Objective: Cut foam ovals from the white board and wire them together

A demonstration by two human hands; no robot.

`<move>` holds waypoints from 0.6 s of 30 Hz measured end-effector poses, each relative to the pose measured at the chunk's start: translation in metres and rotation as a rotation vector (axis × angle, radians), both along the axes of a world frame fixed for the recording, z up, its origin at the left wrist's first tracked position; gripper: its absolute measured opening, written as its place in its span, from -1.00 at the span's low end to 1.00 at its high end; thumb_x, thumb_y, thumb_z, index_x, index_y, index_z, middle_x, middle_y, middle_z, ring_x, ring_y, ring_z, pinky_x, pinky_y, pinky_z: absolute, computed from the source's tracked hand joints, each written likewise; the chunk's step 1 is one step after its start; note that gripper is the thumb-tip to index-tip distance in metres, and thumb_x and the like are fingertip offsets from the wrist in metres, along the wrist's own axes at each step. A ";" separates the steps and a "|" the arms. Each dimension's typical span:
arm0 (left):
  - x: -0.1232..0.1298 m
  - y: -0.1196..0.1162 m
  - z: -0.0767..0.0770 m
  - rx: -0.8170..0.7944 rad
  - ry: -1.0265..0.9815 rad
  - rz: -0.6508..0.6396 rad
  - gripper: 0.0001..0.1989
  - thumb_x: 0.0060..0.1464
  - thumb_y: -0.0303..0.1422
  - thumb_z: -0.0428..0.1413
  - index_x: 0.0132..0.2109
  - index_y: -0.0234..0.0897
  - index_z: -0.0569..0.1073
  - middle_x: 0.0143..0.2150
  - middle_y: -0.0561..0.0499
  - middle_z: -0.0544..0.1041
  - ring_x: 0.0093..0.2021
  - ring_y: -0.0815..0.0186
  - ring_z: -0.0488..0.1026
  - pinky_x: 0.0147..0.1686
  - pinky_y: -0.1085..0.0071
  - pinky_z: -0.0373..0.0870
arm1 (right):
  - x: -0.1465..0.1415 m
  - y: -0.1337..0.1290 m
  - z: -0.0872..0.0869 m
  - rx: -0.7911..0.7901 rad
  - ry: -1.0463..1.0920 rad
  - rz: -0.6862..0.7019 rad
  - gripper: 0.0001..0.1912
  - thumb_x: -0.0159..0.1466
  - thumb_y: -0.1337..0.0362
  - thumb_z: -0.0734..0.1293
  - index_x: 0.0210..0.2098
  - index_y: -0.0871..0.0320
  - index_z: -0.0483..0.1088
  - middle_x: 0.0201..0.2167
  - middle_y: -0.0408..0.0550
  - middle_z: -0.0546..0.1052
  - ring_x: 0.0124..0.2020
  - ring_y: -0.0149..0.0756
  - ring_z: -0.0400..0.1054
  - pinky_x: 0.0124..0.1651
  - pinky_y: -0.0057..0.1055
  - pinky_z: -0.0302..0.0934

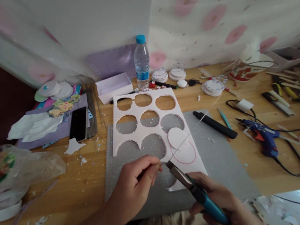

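Note:
My left hand (138,185) pinches one end of a thin wire (184,142) between thumb and fingers. My right hand (222,199) is closed around the teal handles of a pair of pliers (184,178). The pliers' jaws meet the wire just right of my left fingertips; whether they grip it I cannot tell. From there the wire slants up to the right. Beneath lies a white foam board (155,129) with several rough round holes. A white disc (175,135) rests on it, overlapping a drawn red circle (186,163).
A grey cutting mat (225,165) lies under the board. Right of it are a black cutter-like tool (215,124) and a blue glue gun (263,137) with cables. A water bottle (142,63) stands behind. A phone (79,124) and plastic bag (34,165) lie left.

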State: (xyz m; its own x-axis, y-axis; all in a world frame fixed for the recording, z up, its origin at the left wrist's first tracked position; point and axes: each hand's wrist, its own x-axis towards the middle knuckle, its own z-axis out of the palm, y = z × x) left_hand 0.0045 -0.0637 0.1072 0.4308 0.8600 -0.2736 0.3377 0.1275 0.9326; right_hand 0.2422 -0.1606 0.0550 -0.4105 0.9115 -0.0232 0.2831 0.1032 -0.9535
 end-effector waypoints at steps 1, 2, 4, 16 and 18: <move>0.000 0.000 0.001 -0.020 0.002 -0.012 -0.74 0.24 -0.28 -0.03 -0.34 -0.28 0.44 -0.55 0.12 0.25 -0.51 0.41 0.20 -0.48 0.50 0.10 | -0.001 0.001 0.001 0.010 0.010 0.001 -0.55 0.04 0.60 0.24 -0.18 0.06 0.48 0.25 0.02 0.26 0.28 0.04 0.15 0.18 -0.10 0.22; 0.000 0.001 0.002 -0.040 0.000 -0.023 -0.74 0.24 -0.29 -0.03 -0.35 -0.28 0.44 -0.56 0.13 0.25 -0.51 0.41 0.20 -0.49 0.50 0.09 | -0.002 0.002 0.003 0.021 0.015 -0.003 -0.55 0.05 0.60 0.24 -0.17 0.06 0.48 0.23 0.03 0.28 0.27 0.03 0.17 0.16 -0.13 0.24; 0.000 0.002 0.004 -0.077 -0.014 -0.036 -0.74 0.23 -0.29 -0.03 -0.36 -0.29 0.43 -0.56 0.13 0.25 -0.52 0.42 0.19 -0.49 0.50 0.09 | -0.003 0.004 0.005 0.031 0.009 -0.012 -0.55 0.04 0.60 0.24 -0.18 0.05 0.48 0.20 0.02 0.31 0.24 0.01 0.21 0.14 -0.17 0.26; 0.000 0.004 0.001 -0.172 -0.098 -0.055 -0.76 0.21 -0.25 -0.01 -0.33 -0.30 0.42 -0.56 0.15 0.24 -0.50 0.42 0.18 -0.47 0.49 0.09 | -0.003 0.001 0.001 0.010 -0.045 -0.047 -0.55 -0.04 0.61 0.23 -0.26 0.06 0.51 0.16 0.00 0.35 0.20 0.02 0.25 0.13 -0.17 0.26; -0.001 0.003 0.001 -0.172 -0.093 -0.054 -0.75 0.21 -0.24 -0.01 -0.32 -0.30 0.43 -0.56 0.15 0.24 -0.51 0.42 0.18 -0.48 0.49 0.09 | -0.004 0.003 0.003 0.014 -0.046 -0.048 -0.58 -0.05 0.60 0.22 -0.31 0.09 0.50 0.11 0.03 0.40 0.16 0.02 0.29 0.08 -0.20 0.30</move>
State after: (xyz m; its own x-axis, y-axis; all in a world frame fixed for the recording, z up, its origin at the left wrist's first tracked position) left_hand 0.0040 -0.0603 0.1082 0.5055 0.7787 -0.3717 0.2621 0.2718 0.9260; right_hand 0.2382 -0.1581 0.0577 -0.3649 0.9306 -0.0279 0.3316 0.1019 -0.9379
